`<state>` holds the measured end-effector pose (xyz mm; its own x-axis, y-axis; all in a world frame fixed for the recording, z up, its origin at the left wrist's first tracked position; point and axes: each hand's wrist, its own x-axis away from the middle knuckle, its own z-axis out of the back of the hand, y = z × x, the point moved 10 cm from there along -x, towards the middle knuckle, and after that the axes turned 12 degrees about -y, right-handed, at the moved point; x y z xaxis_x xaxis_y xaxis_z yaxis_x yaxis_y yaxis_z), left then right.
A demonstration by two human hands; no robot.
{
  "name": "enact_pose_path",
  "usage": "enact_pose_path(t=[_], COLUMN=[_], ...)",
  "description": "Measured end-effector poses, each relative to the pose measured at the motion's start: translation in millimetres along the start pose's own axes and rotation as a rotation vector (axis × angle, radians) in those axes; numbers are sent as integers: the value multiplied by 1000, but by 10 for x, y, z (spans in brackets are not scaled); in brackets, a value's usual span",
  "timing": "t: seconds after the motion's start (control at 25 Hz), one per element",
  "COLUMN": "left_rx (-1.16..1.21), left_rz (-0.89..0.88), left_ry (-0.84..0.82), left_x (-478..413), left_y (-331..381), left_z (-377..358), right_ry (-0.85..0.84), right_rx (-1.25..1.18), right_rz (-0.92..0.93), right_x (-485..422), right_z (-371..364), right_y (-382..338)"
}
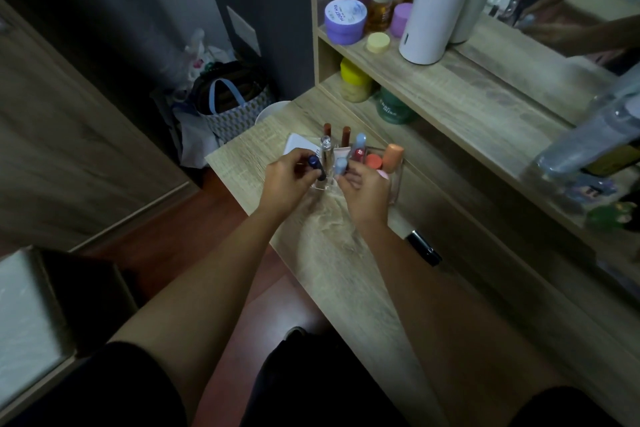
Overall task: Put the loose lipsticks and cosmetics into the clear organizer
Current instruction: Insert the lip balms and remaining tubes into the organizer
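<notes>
Dim, bluish light; soft focus, perhaps motion blur, edges warped.

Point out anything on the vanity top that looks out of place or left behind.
One black tube lies flat on the table, beside the right forearm, apart from the clear organizer where the other cosmetics stand upright. The left hand grips a dark blue lipstick. Nothing looks spilled or broken.

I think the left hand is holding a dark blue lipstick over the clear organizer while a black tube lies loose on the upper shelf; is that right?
Not quite. The head view shows the black tube lying loose on the tabletop, beside the right forearm, not on the upper shelf. The rest holds: the left hand holds a dark blue lipstick over the clear organizer.
</notes>
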<state>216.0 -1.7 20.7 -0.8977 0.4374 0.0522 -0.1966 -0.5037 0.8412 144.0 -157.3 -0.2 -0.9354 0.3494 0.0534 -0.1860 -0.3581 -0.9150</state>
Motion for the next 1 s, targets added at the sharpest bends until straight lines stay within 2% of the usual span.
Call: enact_pose_path(t=[0.48,0.76,0.84,1.0], left_rx=[-200,-216,-216,-177], left_rz=[-38,-20,-6,-5], left_ry=[-149,-161,-137,13], left_x=[-77,-94,-59,175], left_y=[-22,-38,-35,23], left_z=[-209,-207,-179,-95], right_ry=[-31,-68,-84,-48], right_rx=[305,323,344,360], right_rz=[-62,-69,-89,-129], right_x=[-12,-19,-3,180], right_z=[-125,-152,-132,16], right_y=[81,65,64,29])
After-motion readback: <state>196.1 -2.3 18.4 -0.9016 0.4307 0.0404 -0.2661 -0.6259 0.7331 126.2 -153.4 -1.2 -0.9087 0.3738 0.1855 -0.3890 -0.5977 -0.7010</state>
